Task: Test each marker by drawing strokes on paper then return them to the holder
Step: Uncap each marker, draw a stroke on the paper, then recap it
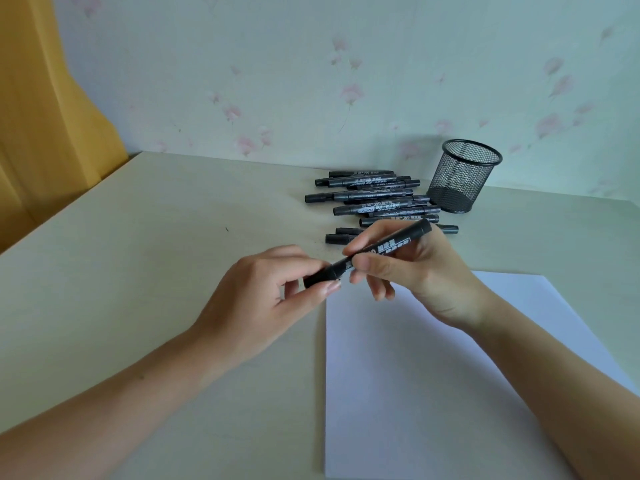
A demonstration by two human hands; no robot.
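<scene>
Head view looks down on two bare hands meeting above the near edge of a pale table [138, 258]. The right hand [412, 271] grips a black marker [377, 252] by its barrel, thumb and forefinger curled round the middle, the other fingers folded beneath. The left hand [277, 299] pinches the marker's lower end, its cap [320, 277], between thumb and curled fingers. The marker runs slantwise between the two hands, low at the left hand and rising to its blunt back end up and to the right, past the right hand's knuckles. It is black all over with a grey label band bearing white print that is too small to read. Below and to the right of the hands lies a sheet of white paper [433, 393], flat on the table and unmarked where it shows; the right forearm crosses its far right part. Just behind the right hand lies a loose pile of like black markers [374, 197], all on their sides and roughly parallel, some overlapping. To the right of the pile, near the wall, stands a black wire-mesh holder [462, 180], upright, with nothing visible inside. Floral wallpaper [346, 81] backs the table, and a yellow curtain [45, 116] hangs at the left.
</scene>
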